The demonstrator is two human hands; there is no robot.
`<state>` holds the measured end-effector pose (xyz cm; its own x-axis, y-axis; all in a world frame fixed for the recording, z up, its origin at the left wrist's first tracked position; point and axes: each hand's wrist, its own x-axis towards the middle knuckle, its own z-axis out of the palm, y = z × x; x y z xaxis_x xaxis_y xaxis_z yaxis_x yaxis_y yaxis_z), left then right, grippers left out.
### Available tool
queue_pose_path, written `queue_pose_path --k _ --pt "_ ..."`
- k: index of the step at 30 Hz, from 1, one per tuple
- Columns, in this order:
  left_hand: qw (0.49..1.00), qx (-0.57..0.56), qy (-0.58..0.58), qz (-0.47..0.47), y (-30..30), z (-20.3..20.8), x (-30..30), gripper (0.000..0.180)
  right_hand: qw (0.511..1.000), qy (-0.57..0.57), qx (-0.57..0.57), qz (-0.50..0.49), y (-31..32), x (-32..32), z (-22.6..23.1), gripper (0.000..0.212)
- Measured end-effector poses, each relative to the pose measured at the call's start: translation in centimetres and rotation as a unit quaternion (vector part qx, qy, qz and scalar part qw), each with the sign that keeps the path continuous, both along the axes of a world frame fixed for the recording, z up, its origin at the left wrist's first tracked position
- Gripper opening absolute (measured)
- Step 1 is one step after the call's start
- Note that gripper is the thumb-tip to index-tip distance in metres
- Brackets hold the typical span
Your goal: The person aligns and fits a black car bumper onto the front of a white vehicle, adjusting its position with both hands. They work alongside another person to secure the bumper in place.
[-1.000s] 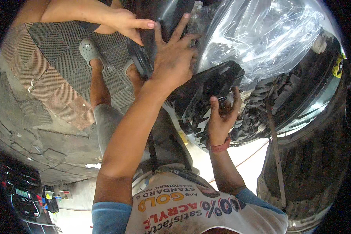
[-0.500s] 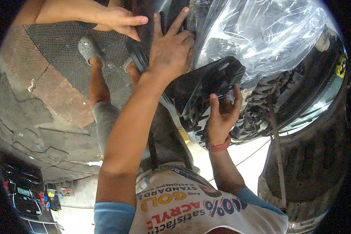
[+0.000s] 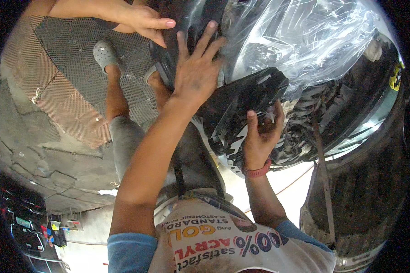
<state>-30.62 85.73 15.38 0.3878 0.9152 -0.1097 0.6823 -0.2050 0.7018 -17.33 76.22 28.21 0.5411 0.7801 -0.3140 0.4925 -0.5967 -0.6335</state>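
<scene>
Black plastic part: the angular black plastic part (image 3: 241, 102) sits at the centre, between the person's two hands, just to the near side of a clear plastic sheet (image 3: 305, 41).
Long axis: it slants from near left to far right, and the blunt, cornered end points far right.
Right hand: the right hand (image 3: 263, 136) is at the part's near right edge, thumb and fingers raised and apart; whether they grip that edge cannot be told.
Left hand: the left hand (image 3: 198, 75) lies over a glossy black panel (image 3: 187, 25), fingers long and spread, pointing far. Whether panel and part are joined cannot be told.
Helper's hand: another person's hand (image 3: 150, 22) reaches in from the far left, thumb and fingers stretched out by the panel's left edge.
Shirt writing: the person's pale shirt (image 3: 259, 255) carries large printed lettering, upside down from this view, in blue with red, yellow and plain red, with smaller dark lines.
Wrist: a red band (image 3: 258, 171) circles the right wrist.
Right side: dark car parts (image 3: 300, 120) lie under the sheet's near edge; a thin metal bar (image 3: 322, 182) runs nearward from them, over a dark ribbed panel (image 3: 360, 200).
Left side: a grey clog (image 3: 106, 53) stands on ridged floor tiles (image 3: 73, 98), grey and reddish.
</scene>
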Motion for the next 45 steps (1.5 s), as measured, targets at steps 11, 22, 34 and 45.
queue_pose_path --k 11,22,34,45 --pt "0.994 0.002 -0.051 -0.099 -2.2 -1.9 -0.8 0.024 0.911 -0.269 0.064 0.306 5.5 0.6 3.8 0.041" --pt "0.988 0.134 -0.07 -0.027 -2.4 -5.0 -1.7 0.028 0.447 -0.13 -0.373 0.803 23.4 -1.7 -8.0 0.019" --pt "0.998 0.021 -0.046 -0.039 -4.0 -3.5 -1.0 0.032 0.409 -0.12 -0.223 0.877 23.1 0.1 -9.4 0.024" --pt "0.984 -0.038 -0.087 -0.15 -4.3 -3.8 -2.3 0.031 0.388 -0.152 -0.08 0.906 24.0 2.4 -8.8 0.021"
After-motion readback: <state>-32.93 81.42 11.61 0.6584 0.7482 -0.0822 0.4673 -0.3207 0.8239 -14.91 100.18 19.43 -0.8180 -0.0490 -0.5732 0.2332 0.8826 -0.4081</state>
